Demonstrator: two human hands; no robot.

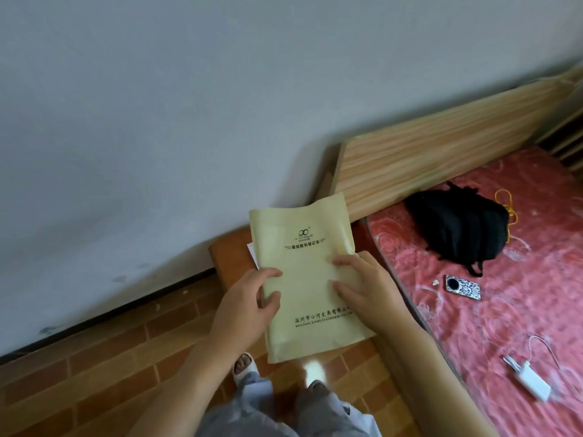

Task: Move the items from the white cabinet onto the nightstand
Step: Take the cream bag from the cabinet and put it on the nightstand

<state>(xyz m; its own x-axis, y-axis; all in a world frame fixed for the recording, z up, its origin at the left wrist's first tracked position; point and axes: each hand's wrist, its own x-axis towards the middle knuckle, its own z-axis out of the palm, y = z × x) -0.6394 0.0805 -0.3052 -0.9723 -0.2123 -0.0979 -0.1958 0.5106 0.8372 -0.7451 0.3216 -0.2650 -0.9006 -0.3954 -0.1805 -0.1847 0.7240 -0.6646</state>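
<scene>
A flat pale yellow fabric bag [303, 247] with dark printed text is held in both hands above the brown nightstand [228, 257], which stands against the wall beside the bed. My left hand [249, 301] grips the bag's left edge, thumb on top. My right hand [366, 285] holds its right side with fingers spread over the front. A white paper [252, 252] lies on the nightstand, mostly hidden behind the bag. The white cabinet is out of view.
To the right is a bed with a pink mattress [504, 310] and wooden headboard [441, 159]. On it lie a black backpack [457, 228], a phone [463, 287] and a white charger [530, 378]. Brick-pattern floor [110, 367] and my feet are below.
</scene>
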